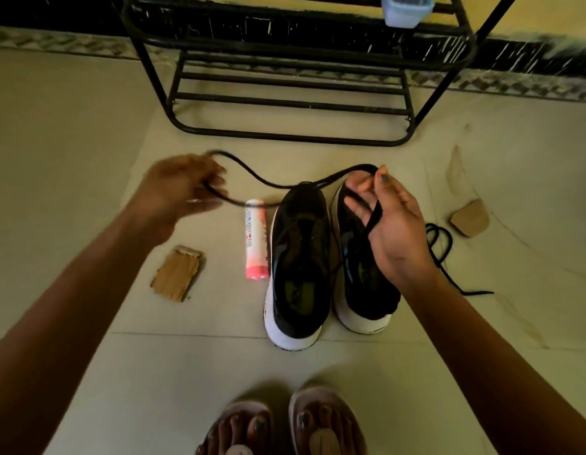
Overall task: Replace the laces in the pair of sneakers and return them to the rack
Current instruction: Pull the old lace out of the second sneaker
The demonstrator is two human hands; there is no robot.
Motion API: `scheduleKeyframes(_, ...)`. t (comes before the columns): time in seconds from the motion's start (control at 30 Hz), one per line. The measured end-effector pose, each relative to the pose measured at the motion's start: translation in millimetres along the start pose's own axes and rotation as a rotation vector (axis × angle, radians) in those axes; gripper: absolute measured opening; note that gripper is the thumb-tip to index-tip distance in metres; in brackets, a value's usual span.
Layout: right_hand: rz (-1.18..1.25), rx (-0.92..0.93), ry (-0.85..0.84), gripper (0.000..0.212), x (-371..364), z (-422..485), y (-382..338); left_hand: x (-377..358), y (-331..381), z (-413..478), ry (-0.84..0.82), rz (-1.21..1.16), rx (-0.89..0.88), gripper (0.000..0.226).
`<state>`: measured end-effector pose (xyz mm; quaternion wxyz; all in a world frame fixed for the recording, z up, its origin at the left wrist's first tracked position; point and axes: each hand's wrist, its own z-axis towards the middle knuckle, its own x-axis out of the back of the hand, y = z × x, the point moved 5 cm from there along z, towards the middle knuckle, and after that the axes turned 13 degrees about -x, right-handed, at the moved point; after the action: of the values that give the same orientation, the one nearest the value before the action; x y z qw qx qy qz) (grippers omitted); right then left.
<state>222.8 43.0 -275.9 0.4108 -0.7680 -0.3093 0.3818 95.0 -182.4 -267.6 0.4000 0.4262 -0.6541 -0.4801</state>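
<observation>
Head view: lace [268, 182] above sneakers [300, 257]; spray can [256, 239], cardboard scraps [177, 274] alongside, rack [285, 80] beyond.

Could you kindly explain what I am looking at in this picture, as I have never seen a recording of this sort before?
There is no machine here. A person wears a camera on the head, and it looks down at their own arms; this is the only view. The left hand, which is blurred, and the right hand hold one black lace that hangs between them above the floor. Under it a pair of sneakers, black with white soles, stands side by side. Next to them lies a pink spray can. There is a left cardboard scrap, a right cardboard scrap, and a second lace loose on the floor at the right. Behind stands a black metal rack. At the bottom edge are the person's feet in sandals.
</observation>
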Motion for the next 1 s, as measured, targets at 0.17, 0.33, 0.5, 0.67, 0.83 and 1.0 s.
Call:
scheduleKeyframes(0.17, 0.363, -0.118, -0.203, 0.025, -21, -3, -1, -70, -4, -34, -0.554, 0.357, -0.133, 0.017)
scheduleKeyframes(0.33, 0.199, -0.058, -0.081, 0.027, -17, -5, -3, -95, 2, -49, -0.674, 0.537, -0.326, 0.013)
scheduleKeyframes(0.5, -0.725, 0.113, -0.187, 0.029, -17, -7, -4, -87, 19, -48, -0.540, 0.590, -0.448, 0.015)
scheduleKeyframes(0.67, -1.011, -0.050, -0.423, 0.024, -18, -14, 18, -83, 29, -47, -0.428, 0.626, -0.455, 0.015)
scheduleKeyframes(0.83, -0.979, 0.007, -0.346, 0.011, -17, -17, 19, -82, 30, -48, -0.379, 0.412, -0.388, 0.019)
scheduleKeyframes(1.0, -1.071, 0.095, -0.133, 0.017, 2, -14, 0, -80, 31, -47, -0.320, 0.296, -0.385, 0.027)
